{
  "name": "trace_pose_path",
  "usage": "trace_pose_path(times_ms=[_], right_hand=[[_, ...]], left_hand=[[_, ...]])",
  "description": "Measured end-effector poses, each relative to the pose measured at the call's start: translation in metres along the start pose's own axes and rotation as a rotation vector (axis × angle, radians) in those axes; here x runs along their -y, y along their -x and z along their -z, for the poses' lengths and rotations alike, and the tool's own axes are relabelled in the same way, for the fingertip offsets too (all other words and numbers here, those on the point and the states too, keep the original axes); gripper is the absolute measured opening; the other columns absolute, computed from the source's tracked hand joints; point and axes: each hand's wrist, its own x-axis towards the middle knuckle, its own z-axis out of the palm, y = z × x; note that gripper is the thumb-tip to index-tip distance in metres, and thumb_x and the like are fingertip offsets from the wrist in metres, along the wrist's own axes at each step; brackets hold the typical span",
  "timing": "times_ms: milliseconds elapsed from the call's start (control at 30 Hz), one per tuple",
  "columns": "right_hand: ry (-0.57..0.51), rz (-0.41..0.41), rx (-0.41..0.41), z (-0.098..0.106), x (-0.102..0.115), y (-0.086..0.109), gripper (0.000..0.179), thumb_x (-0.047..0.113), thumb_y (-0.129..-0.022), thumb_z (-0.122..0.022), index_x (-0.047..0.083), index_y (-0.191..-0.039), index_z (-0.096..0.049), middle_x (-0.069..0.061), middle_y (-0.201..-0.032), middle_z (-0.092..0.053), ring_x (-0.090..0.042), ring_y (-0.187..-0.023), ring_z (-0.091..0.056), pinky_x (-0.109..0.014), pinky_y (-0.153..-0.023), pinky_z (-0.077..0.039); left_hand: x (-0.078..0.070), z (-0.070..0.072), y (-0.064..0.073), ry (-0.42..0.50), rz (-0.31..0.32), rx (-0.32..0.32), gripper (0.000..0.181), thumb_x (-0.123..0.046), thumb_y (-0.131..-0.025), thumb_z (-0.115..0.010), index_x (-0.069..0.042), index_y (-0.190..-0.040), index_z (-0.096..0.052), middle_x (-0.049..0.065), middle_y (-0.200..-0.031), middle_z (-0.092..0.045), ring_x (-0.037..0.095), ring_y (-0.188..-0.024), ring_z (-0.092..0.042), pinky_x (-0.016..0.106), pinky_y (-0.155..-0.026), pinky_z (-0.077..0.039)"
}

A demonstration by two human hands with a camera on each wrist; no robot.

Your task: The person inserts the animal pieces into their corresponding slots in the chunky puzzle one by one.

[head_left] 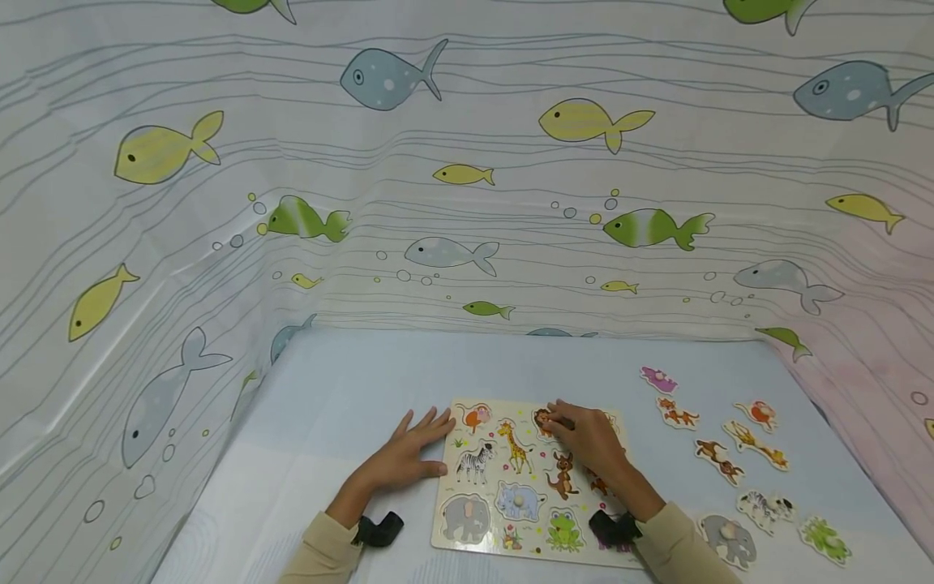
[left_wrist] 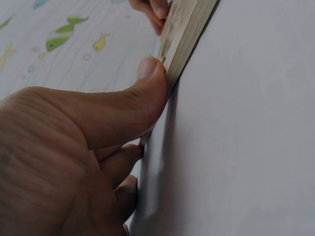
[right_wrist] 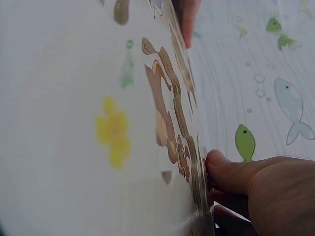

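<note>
A wooden animal puzzle board (head_left: 481, 470) lies on the table, with a blue rhino piece (head_left: 519, 501) with a knob sitting in it. My left hand (head_left: 404, 454) rests at the board's left edge, fingers spread; in the left wrist view its thumb (left_wrist: 140, 98) touches the board's side. Over the upper part of the board, my right hand (head_left: 591, 438) pinches the lion piece (head_left: 542, 422) at the lion's place, fingers curled. Its fingertips partly cover the lion. In the right wrist view, the right thumb (right_wrist: 229, 172) is down at the board's surface; the piece is hidden there.
Several loose knobbed pieces lie right of the board: a purple hippo (head_left: 659, 379), an orange animal (head_left: 677, 413), a monkey (head_left: 718, 461), a giraffe (head_left: 756, 444), a zebra (head_left: 766, 509), an elephant (head_left: 728, 541) and a frog (head_left: 825, 539). A fish-patterned curtain (head_left: 467, 211) surrounds the table.
</note>
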Motion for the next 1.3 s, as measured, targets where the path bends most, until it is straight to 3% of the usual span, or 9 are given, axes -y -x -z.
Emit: trace_pose_path(times_ms=[333,900,1300], right_hand=[[0.01,0.027,-0.018,-0.0005,0.0,-0.0004,0.015,0.016,-0.085,-0.078,0.008,-0.098,-0.079,-0.019,-0.124,-0.07,-0.035,-0.11,-0.069,-0.044,-0.08,-0.061],[-0.01,0.031,0.03,0.0013,0.0018,-0.0001,0.024,0.012,-0.084,-0.078,0.003,-0.107,-0.077,-0.013,-0.123,-0.072,-0.034,-0.122,-0.064,-0.048,-0.092,-0.057],[0.02,0.056,0.019,0.0012,0.0008,-0.0008,0.027,0.013,-0.083,-0.079,0.002,-0.107,-0.076,-0.014,-0.121,-0.072,-0.034,-0.118,-0.066,-0.047,-0.092,-0.058]], left_hand=[[-0.0013,0.0017,0.0,0.001,0.004,-0.003,0.077,-0.03,-0.087,-0.075,-0.005,-0.152,-0.04,0.013,-0.163,-0.029,0.038,-0.155,-0.014,0.063,-0.123,0.007],[-0.0001,0.0002,0.0,-0.003,0.016,-0.002,0.079,-0.028,-0.086,-0.076,-0.005,-0.152,-0.04,0.013,-0.163,-0.03,0.038,-0.155,-0.015,0.061,-0.123,0.008],[0.0016,-0.0025,-0.0007,-0.01,0.017,-0.01,0.079,-0.029,-0.087,-0.075,-0.006,-0.153,-0.039,0.011,-0.163,-0.029,0.036,-0.155,-0.014,0.061,-0.124,0.008]])
